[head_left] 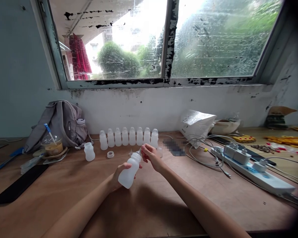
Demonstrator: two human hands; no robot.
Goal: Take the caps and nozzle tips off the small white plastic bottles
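Observation:
My left hand is wrapped round a frosted white baby bottle, which tilts to the upper right above the table. At the bottle's top, my right hand pinches the clear teat; the fingers partly cover it. Behind my hands stands a row of several capped baby bottles. An uncapped bottle stands to the left of them. A white collar ring lies on the table near it. Behind my right hand, a clear dome-shaped cap is partly hidden.
On the left are a grey backpack, an iced drink cup and a long black pad. To the right lie a white power strip, tangled cables and a silvery bag. A blurred-out dark object lies near the row's right end.

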